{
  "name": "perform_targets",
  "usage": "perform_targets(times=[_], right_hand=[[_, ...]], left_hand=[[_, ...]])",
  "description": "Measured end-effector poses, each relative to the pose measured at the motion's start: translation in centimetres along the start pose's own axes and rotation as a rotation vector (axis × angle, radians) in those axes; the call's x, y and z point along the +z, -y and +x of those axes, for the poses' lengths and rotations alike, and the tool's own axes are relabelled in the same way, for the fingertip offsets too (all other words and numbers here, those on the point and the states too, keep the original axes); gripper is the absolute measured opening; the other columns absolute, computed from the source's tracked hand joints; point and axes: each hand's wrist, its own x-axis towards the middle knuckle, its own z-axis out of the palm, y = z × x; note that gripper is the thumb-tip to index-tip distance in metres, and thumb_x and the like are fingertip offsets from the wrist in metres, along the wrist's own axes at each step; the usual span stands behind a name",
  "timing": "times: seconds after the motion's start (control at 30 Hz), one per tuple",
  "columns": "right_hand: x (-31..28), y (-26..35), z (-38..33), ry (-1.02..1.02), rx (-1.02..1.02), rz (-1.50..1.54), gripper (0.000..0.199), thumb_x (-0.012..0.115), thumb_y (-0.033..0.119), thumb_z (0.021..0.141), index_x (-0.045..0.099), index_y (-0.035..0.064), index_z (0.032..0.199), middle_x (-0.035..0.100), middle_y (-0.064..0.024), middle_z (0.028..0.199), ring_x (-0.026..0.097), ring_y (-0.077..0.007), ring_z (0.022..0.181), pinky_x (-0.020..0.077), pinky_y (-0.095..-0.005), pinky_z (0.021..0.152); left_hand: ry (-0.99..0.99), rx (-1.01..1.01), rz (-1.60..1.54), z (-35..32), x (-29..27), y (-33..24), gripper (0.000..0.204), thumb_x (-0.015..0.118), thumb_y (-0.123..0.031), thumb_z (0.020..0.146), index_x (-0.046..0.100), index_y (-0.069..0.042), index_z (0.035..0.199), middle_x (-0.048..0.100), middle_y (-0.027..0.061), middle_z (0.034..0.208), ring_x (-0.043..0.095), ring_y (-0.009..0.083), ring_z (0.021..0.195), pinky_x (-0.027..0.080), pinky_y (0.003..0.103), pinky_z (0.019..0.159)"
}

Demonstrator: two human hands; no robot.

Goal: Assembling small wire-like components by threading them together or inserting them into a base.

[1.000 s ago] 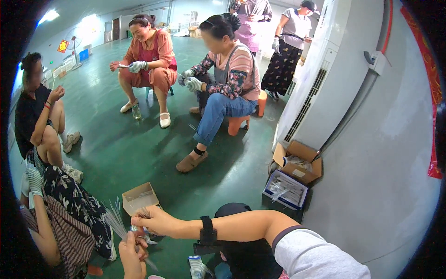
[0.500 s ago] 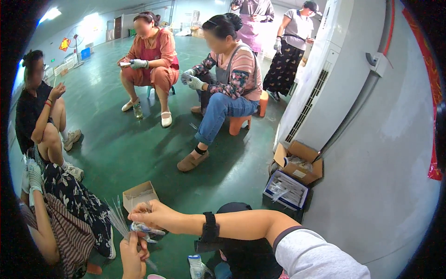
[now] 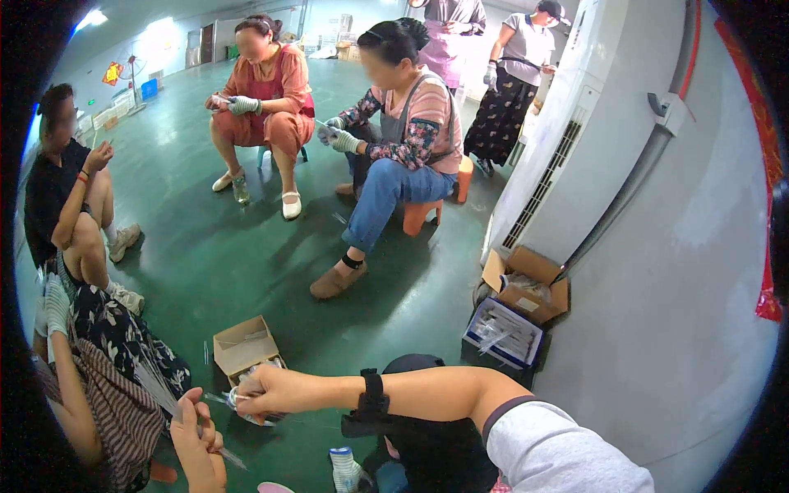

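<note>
My right hand reaches left across my body, a black band on its wrist. Its fingers are closed on a small clear, shiny packet just above the green floor. My left hand rises from the lower edge a little left of it. It grips a fanned bundle of thin clear strips that point up and left. A small open cardboard box sits on the floor right behind both hands.
A seated person in patterned clothes is close on my left. Three others sit around the green floor, two wearing gloves. A tall white unit stands against the right wall, with an open cardboard box and a blue tray of packets at its foot.
My left hand has moved left and a little apart from my right hand. The right hand has stayed nearly in place.
</note>
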Motion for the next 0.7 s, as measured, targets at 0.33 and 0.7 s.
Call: perform_targets(times=[0.33,0.7], right_hand=[[0.6,-0.1,0.4,0.051,0.010,-0.072,0.028,0.056,0.028,0.085,0.063,0.0039,0.071,0.058,0.0008,0.061,0.049,-0.0066,0.059,0.0386,-0.0249,0.053],[1.0,1.6,0.0,0.122,0.285,0.044,0.024,0.057,0.027,0.086,0.065,0.0046,0.089,0.057,0.0028,0.062,0.036,-0.0014,0.049,0.0258,-0.0192,0.043]], left_hand=[[0.121,-0.053,-0.026,-0.2,-1.2,0.1,0.013,0.054,-0.018,0.088,0.055,-0.005,0.087,0.054,0.0010,0.069,0.028,0.0015,0.041,0.022,0.018,0.038],[0.271,-0.107,-0.139,-0.3,-1.3,0.3,0.021,0.049,-0.023,0.091,0.056,-0.003,0.092,0.056,0.0017,0.074,0.029,0.0014,0.042,0.022,0.018,0.040]])
